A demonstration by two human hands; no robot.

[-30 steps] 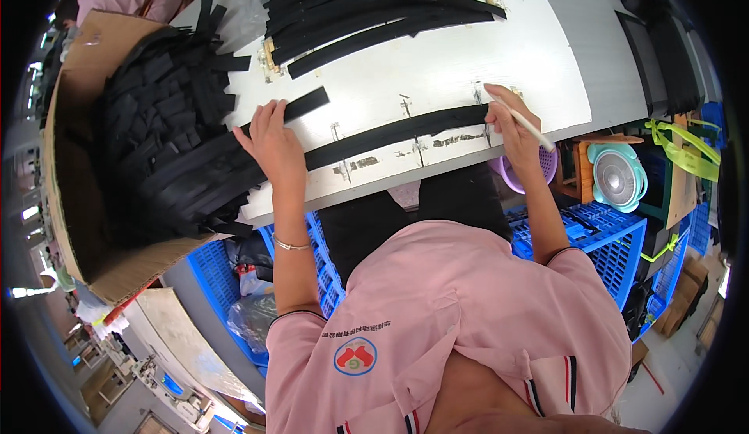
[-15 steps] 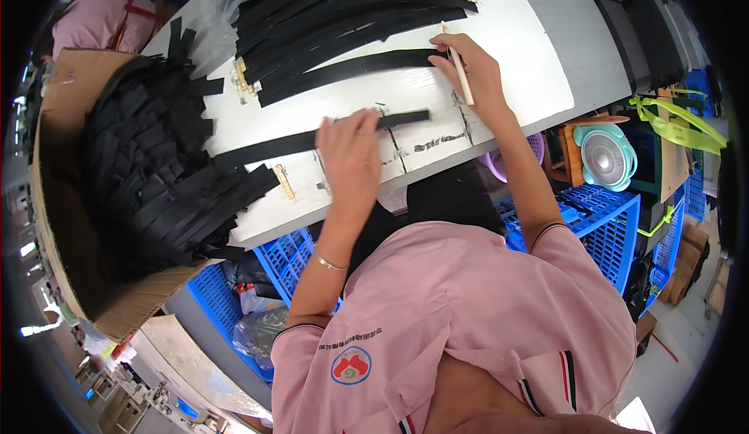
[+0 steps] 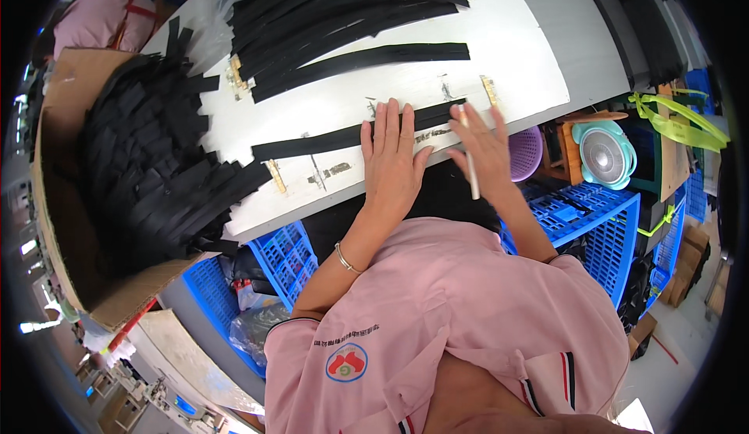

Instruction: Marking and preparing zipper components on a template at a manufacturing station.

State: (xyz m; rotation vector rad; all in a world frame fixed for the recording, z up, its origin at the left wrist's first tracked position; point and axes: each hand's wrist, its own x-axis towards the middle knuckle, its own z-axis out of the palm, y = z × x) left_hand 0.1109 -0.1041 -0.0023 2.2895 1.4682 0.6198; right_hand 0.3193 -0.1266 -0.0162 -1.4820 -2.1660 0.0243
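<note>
One black fabric strip (image 3: pixel 300 147) lies lengthwise on the white board (image 3: pixel 519 56) near its front edge. My left hand (image 3: pixel 390 157) rests flat over the strip's middle, fingers stretched out, hiding part of it. At the strip's right end is my right hand (image 3: pixel 488 153), slightly blurred, with a slim white pencil (image 3: pixel 472 175) held between thumb and fingers. Dark marks (image 3: pixel 316 170) and pale tape pieces (image 3: pixel 277 177) show on the board around the strip. Beyond it, another black strip (image 3: pixel 390 54) lies beside a layered row of similar strips (image 3: pixel 335 21).
A cardboard box (image 3: pixel 58 192) heaped with black strips (image 3: pixel 148 153) stands at the left. Clear plastic film (image 3: pixel 211 17) lies at the far left. Blue crates (image 3: pixel 601 231), a purple basket (image 3: pixel 527 153) and a teal fan (image 3: pixel 605 155) sit to the right, below the board.
The near strip has shifted right, away from the heap. My left hand has moved right and flattened on it. My right hand, with the pencil, has come nearer from the far strip's end.
</note>
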